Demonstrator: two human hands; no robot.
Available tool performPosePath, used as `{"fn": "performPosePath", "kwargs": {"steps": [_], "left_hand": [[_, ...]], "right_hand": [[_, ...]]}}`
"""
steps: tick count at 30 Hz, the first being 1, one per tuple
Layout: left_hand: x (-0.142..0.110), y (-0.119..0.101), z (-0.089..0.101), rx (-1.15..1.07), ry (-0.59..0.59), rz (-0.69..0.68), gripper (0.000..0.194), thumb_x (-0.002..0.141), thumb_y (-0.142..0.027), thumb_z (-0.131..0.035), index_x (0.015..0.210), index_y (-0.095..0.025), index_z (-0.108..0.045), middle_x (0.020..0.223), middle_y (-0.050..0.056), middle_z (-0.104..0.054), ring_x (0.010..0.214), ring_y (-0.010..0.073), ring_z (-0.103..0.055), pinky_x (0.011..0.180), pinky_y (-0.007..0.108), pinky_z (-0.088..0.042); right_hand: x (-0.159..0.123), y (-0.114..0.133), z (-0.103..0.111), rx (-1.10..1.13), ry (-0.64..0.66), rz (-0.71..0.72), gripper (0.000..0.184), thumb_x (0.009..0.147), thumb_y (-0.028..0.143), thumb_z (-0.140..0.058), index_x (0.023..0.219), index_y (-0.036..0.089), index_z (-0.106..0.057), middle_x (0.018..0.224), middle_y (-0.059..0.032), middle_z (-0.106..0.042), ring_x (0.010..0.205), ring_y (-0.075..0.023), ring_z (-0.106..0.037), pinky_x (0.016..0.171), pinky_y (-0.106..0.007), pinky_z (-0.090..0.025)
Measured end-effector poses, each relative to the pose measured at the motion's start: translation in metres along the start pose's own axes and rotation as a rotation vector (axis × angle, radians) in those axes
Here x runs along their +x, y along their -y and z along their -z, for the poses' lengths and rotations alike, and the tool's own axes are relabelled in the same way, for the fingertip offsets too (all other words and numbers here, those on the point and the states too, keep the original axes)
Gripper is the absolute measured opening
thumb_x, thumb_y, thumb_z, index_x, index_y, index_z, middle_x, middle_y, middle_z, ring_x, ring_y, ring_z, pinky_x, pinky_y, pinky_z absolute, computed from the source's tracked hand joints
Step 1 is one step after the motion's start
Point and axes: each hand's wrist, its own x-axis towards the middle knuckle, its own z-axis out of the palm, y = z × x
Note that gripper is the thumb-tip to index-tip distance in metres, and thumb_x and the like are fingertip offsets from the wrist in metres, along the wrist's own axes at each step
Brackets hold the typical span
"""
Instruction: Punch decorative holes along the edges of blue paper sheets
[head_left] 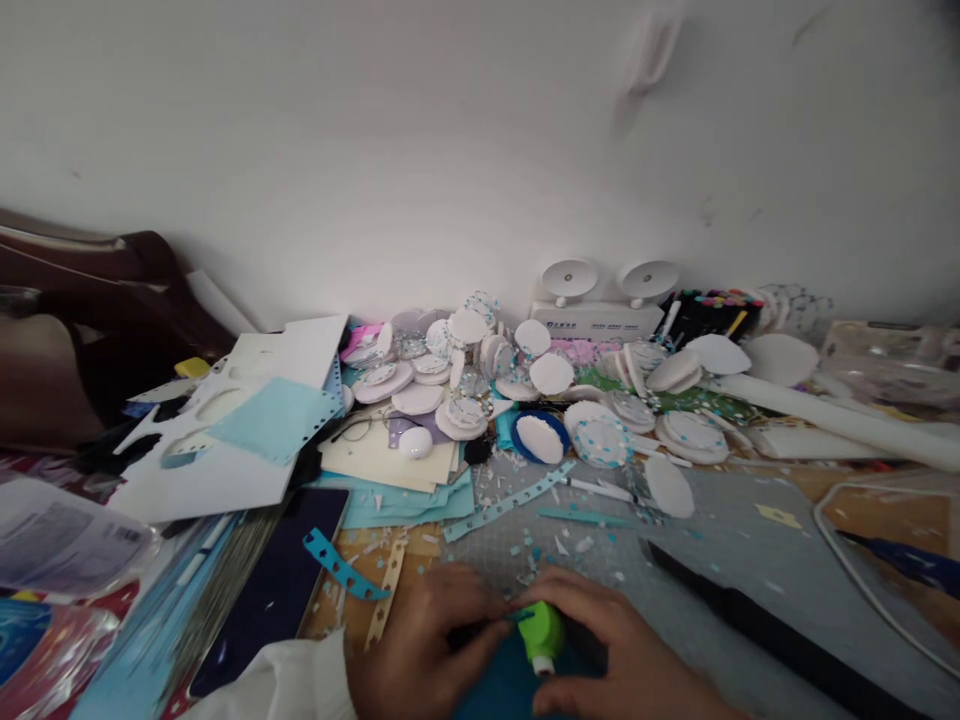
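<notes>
My right hand (611,630) is closed around a small bright green craft punch (541,632) with a white lever, its thumb near the lever. My left hand (439,635) is pinched on blue paper (491,685), whose edge reaches the punch's mouth; how far it goes in is hidden. Left of my hands lies a blue strip (343,568) with punched holes, and beside it a cream punched strip (386,590). Tiny paper bits are scattered over the grey cutting mat (727,560) beyond my fingers.
A black craft knife (780,640) lies at right, near a cable (825,520). White foam discs (551,372) are heaped along the wall. At left are a cut white board (247,430), a dark phone-like slab (274,600) and a bundle of thin wires (214,600).
</notes>
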Motion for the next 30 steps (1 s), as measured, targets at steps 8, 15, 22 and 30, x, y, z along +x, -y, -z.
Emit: {"fn": "performPosePath", "kwargs": {"steps": [8,15,22,30], "left_hand": [[0.005,-0.003,0.000,0.020,0.014,-0.049,0.023,0.094,-0.023,-0.051,0.077,-0.016,-0.065,0.066,0.005,-0.063,0.066,0.0167,-0.059,0.062,0.027,-0.041],[0.013,-0.012,0.010,0.126,0.050,-0.073,0.048,0.083,-0.060,-0.059,0.095,-0.013,-0.064,0.085,0.010,-0.064,0.078,0.0234,-0.059,0.069,0.033,-0.042],[0.026,-0.020,0.004,0.246,0.182,-0.151,0.047,0.089,-0.060,-0.052,0.088,-0.015,-0.062,0.084,0.009,-0.062,0.081,0.0243,-0.057,0.073,0.035,-0.041],[0.036,-0.014,0.000,0.261,0.182,-0.120,0.051,0.091,-0.061,-0.048,0.099,-0.013,-0.062,0.093,0.012,-0.063,0.089,0.0253,-0.058,0.079,0.035,-0.044]], "right_hand": [[-0.013,-0.005,-0.012,-0.081,-0.201,-0.077,0.041,0.072,0.039,-0.076,0.107,0.019,-0.070,0.113,-0.0148,-0.069,0.108,-0.0331,-0.062,0.097,-0.047,-0.047],[-0.008,0.005,-0.011,-0.101,-0.211,0.027,0.017,0.074,0.028,-0.069,0.088,0.017,-0.068,0.096,-0.0120,-0.071,0.094,-0.0284,-0.064,0.082,-0.039,-0.053],[-0.004,0.011,-0.011,-0.096,-0.224,0.161,0.013,0.073,0.016,-0.059,0.085,0.017,-0.064,0.085,-0.0078,-0.068,0.085,-0.0237,-0.062,0.080,-0.035,-0.049],[0.003,0.004,-0.005,-0.092,-0.288,0.122,0.003,0.072,0.017,-0.057,0.071,0.019,-0.055,0.073,-0.0035,-0.060,0.071,-0.0196,-0.056,0.065,-0.030,-0.045]]}}
